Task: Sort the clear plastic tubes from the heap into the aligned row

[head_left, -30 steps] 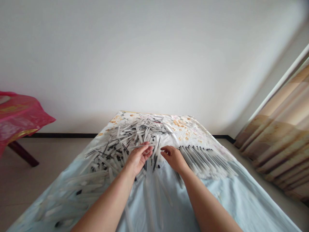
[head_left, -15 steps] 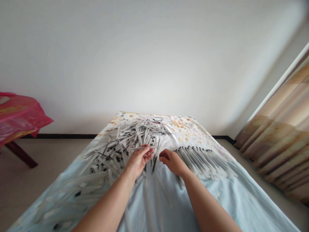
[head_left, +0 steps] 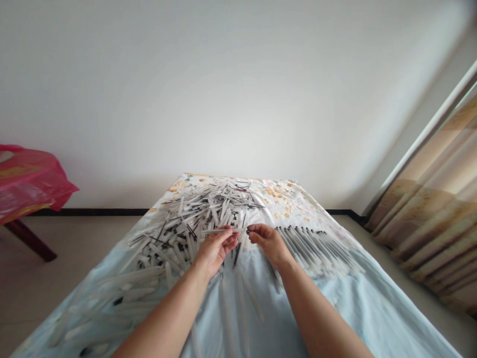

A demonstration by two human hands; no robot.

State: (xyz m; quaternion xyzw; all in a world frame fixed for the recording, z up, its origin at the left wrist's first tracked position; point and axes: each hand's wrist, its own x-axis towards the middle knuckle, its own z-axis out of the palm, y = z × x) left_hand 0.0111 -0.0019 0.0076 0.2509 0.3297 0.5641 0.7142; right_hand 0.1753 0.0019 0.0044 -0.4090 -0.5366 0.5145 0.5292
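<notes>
My left hand (head_left: 216, 244) is closed in a pinch on a thin translucent pen barrel (head_left: 218, 230) that lies crosswise over the table. My right hand (head_left: 267, 241) meets that barrel at its right end, fingers pinched on a small dark piece there. A loose heap of pen barrels and black refills (head_left: 194, 219) spreads under and beyond my left hand. To the right of my right hand lies a tidy row of assembled pens (head_left: 316, 243) with black tips pointing away.
The parts rest on a pale blue cloth (head_left: 357, 308) over a floral sheet (head_left: 286, 196). A table under a red plastic cover (head_left: 26, 181) stands at the left. Beige curtains (head_left: 436, 219) hang at the right, a white wall behind.
My right hand has moved left and up from the cloth to the right end of the barrel held in my left hand. The left hand stayed nearly still.
</notes>
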